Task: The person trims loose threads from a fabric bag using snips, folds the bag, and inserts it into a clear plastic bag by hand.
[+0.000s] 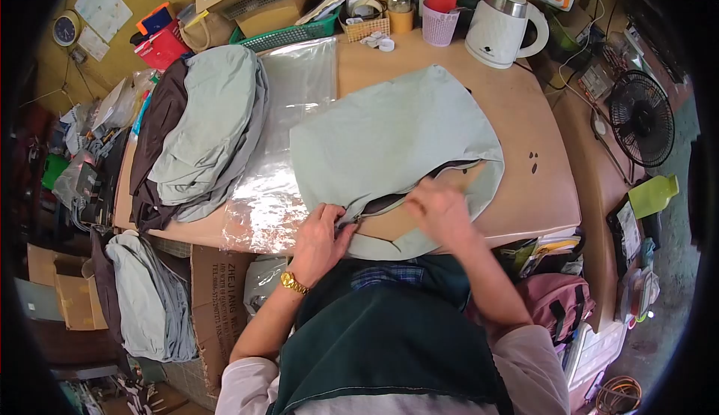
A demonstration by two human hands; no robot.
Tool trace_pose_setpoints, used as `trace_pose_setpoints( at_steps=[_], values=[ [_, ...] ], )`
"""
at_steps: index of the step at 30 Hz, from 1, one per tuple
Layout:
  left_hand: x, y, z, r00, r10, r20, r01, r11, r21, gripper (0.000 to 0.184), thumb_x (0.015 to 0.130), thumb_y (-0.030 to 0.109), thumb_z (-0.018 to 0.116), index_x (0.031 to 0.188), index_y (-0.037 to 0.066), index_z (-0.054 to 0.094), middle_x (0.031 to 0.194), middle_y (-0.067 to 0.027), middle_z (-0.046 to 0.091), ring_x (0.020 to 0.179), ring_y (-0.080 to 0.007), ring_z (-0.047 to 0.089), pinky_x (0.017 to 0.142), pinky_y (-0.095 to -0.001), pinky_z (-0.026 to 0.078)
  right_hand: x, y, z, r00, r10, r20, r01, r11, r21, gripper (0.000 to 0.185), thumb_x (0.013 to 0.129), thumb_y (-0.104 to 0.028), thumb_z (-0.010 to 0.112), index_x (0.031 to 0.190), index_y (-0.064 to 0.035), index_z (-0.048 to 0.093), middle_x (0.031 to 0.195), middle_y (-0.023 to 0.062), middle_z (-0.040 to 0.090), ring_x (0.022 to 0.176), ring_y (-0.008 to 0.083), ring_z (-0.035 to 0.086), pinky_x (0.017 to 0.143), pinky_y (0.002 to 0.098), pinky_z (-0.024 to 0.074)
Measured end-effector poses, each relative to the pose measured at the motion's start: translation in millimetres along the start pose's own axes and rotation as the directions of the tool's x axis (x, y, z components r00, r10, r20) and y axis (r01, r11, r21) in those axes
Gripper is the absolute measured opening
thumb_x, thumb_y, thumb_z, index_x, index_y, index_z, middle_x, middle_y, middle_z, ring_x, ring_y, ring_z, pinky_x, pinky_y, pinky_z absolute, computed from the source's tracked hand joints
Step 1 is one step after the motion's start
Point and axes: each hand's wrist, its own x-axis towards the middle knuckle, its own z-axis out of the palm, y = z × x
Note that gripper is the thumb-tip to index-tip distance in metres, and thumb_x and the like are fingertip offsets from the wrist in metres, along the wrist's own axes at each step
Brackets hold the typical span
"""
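Observation:
A pale grey-green cloth bag (382,126) lies flat on the table in front of me. Its dark-lined opening (386,204) faces me, and a curved cloth band loops round below it, with tabletop showing through the gap. My left hand (320,231), with a gold watch on the wrist, pinches the cloth at the opening's left end, where a small metal piece shows. Over the middle of the opening's edge is my right hand (438,209), its fingers curled together and slightly blurred. Whatever those fingers hold is hidden.
A clear plastic sheet (292,108) lies under the bag's left side. Grey-green and brown cloth pieces (206,123) are piled on the left, with more (150,299) lower down. A white kettle (500,29), baskets and boxes line the back. A black fan (640,119) stands right.

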Motion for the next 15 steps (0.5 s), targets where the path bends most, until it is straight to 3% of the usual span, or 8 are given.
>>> trace_pose_setpoints(
  at_steps=[2, 3, 5, 6, 8, 11, 13, 15],
  values=[
    [2, 5, 7, 0.998, -0.048, -0.045, 0.043, 0.993, -0.106, 0.018, 0.079, 0.013, 0.075, 0.088, 0.003, 0.062, 0.079, -0.0131, 0.063, 0.067, -0.0290, 0.065, 0.060, -0.0366, 0.051, -13, -26, 10, 0.996, 0.085, 0.008, -0.084, 0.946, 0.314, 0.023, 0.080, -0.019, 0.073, 0.097, -0.0056, 0.065, 0.088, 0.0139, 0.069, 0.069, 0.0331, 0.065, 0.063, 0.0432, 0.0515],
    [0, 0, -3, 0.999, -0.035, -0.028, 0.033, 0.996, -0.084, 0.018, 0.079, 0.013, 0.075, 0.088, 0.003, 0.062, 0.079, -0.0131, 0.063, 0.067, -0.0290, 0.065, 0.060, -0.0366, 0.051, -9, -47, 22, 0.995, 0.100, -0.006, -0.092, 0.937, 0.336, 0.023, 0.080, -0.019, 0.073, 0.097, -0.0056, 0.065, 0.088, 0.0139, 0.069, 0.069, 0.0331, 0.065, 0.063, 0.0432, 0.0515],
    [1, 20, -4, 0.997, -0.048, -0.059, 0.030, 0.960, -0.278, 0.016, 0.080, 0.011, 0.074, 0.082, 0.001, 0.062, 0.075, -0.0137, 0.063, 0.063, -0.0286, 0.064, 0.058, -0.0352, 0.050, -9, -57, 21, 0.988, 0.150, -0.024, -0.128, 0.911, 0.393, 0.020, 0.082, -0.012, 0.072, 0.094, -0.0013, 0.061, 0.085, 0.0135, 0.069, 0.067, 0.0261, 0.068, 0.060, 0.0369, 0.0522],
    [2, 29, -5, 0.994, -0.075, -0.080, 0.045, 0.946, -0.320, 0.015, 0.081, 0.009, 0.073, 0.081, 0.000, 0.061, 0.072, -0.0121, 0.063, 0.062, -0.0231, 0.063, 0.057, -0.0322, 0.049, -10, -60, 21, 0.985, 0.166, -0.033, -0.142, 0.917, 0.372, 0.020, 0.082, -0.012, 0.072, 0.094, -0.0013, 0.061, 0.085, 0.0135, 0.069, 0.067, 0.0261, 0.068, 0.060, 0.0369, 0.0522],
    [-1, 29, -3, 0.993, -0.100, -0.067, 0.068, 0.925, -0.373, 0.014, 0.081, 0.007, 0.072, 0.080, 0.000, 0.060, 0.072, -0.0122, 0.062, 0.060, -0.0233, 0.061, 0.055, -0.0327, 0.047, -13, -65, 26, 0.931, 0.355, 0.087, -0.272, 0.515, 0.813, 0.017, 0.084, -0.005, 0.071, 0.093, 0.0013, 0.059, 0.083, 0.0110, 0.068, 0.068, 0.0175, 0.067, 0.062, 0.0299, 0.0523],
    [-4, 27, -2, 0.991, -0.131, -0.041, 0.104, 0.912, -0.397, 0.015, 0.081, 0.007, 0.072, 0.080, 0.000, 0.059, 0.067, -0.0073, 0.061, 0.058, -0.0137, 0.057, 0.055, -0.0280, 0.046, -20, -65, 42, 0.916, 0.392, 0.088, -0.251, 0.388, 0.887, 0.015, 0.086, -0.001, 0.069, 0.095, 0.0030, 0.058, 0.081, 0.0084, 0.066, 0.072, 0.0115, 0.065, 0.064, 0.0238, 0.0513],
    [-5, 28, -4, 0.990, -0.135, -0.047, 0.105, 0.910, -0.401, 0.015, 0.080, 0.007, 0.073, 0.078, 0.001, 0.059, 0.069, -0.0107, 0.059, 0.055, -0.0203, 0.056, 0.052, -0.0315, 0.044, -21, -65, 38, 0.903, 0.418, 0.096, -0.292, 0.434, 0.852, 0.013, 0.087, 0.001, 0.067, 0.097, 0.0023, 0.060, 0.082, 0.0067, 0.062, 0.071, 0.0113, 0.061, 0.064, 0.0232, 0.0498],
    [-7, 27, 0, 0.991, -0.131, -0.040, 0.103, 0.907, -0.409, 0.015, 0.080, 0.007, 0.073, 0.079, 0.001, 0.059, 0.068, -0.0104, 0.059, 0.055, -0.0193, 0.056, 0.051, -0.0310, 0.043, -23, -60, 34, 0.940, 0.247, -0.235, -0.013, 0.716, 0.698, 0.013, 0.087, 0.002, 0.067, 0.098, 0.0016, 0.061, 0.080, 0.0057, 0.057, 0.072, 0.0114, 0.057, 0.063, 0.0237, 0.0485]
  ],
)
